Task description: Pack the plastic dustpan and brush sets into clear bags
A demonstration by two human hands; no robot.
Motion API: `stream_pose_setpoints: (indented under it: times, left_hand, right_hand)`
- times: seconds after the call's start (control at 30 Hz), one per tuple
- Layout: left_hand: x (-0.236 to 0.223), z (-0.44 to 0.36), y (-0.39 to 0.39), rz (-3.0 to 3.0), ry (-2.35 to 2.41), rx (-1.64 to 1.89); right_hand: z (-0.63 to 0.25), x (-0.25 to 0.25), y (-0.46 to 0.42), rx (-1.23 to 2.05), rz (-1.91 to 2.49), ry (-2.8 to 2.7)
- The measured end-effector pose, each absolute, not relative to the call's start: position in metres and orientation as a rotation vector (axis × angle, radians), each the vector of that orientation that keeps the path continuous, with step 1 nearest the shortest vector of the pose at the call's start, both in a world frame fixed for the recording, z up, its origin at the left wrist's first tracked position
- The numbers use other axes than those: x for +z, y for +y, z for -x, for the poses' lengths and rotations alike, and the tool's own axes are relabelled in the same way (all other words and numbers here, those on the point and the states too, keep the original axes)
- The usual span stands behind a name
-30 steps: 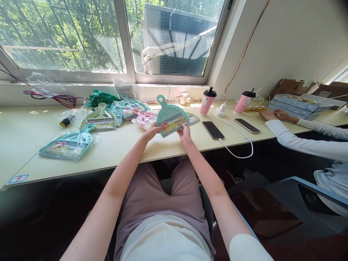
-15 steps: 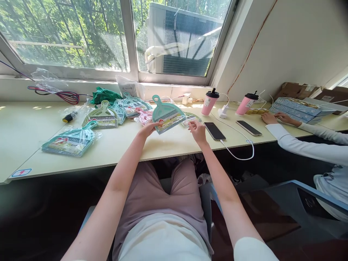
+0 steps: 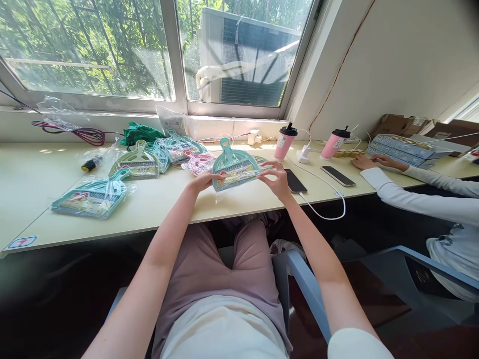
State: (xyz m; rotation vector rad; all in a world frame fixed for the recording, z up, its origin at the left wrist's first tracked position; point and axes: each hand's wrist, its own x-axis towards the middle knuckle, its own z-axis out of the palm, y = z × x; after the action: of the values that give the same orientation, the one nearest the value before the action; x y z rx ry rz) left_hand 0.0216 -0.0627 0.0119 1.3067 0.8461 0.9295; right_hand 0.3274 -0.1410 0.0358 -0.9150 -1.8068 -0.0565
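A teal mini dustpan set (image 3: 234, 167) with a printed label is held just above the pale desk (image 3: 168, 204) in front of me. My left hand (image 3: 200, 182) grips its lower left corner. My right hand (image 3: 277, 179) has its fingers curled at the set's right edge, pinching what looks like clear wrapping there. A bagged teal dustpan set (image 3: 92, 197) lies to the left. Behind it sits a heap of several more green, teal and pink sets (image 3: 164, 154).
Two phones (image 3: 295, 180) (image 3: 339, 175) lie right of my hands, one on a white cable (image 3: 325, 199). Two pink cups (image 3: 285, 139) (image 3: 333, 142) stand behind them. Another person's hands (image 3: 368, 160) rest by blue boxes (image 3: 406, 147) at the right. Red wires (image 3: 82, 133) lie on the sill.
My right hand let go of the dustpan set, swung right toward the phone, then came back to the set's right edge. The set has sunk lower toward the desk.
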Motion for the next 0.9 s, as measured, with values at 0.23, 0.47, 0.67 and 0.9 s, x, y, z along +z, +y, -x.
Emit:
stream_pose_setpoints:
  times: [0.23,0.47,0.67,0.9]
  left_hand:
    - [0.009,-0.028,-0.065,-1.322,0.896,0.787]
    - [0.009,-0.036,-0.071,-1.418,0.899,0.783]
    - [0.009,-0.037,-0.071,-1.428,0.907,0.801]
    - [0.01,-0.035,-0.07,-1.42,0.909,0.835]
  right_hand:
    - [-0.323,0.017,-0.141,0.123,0.93,-1.623]
    - [-0.307,-0.006,-0.126,0.103,1.055,-1.365]
    - [-0.297,-0.014,-0.12,-0.078,1.13,-1.39]
    - [-0.294,-0.006,-0.12,0.591,1.141,-1.301]
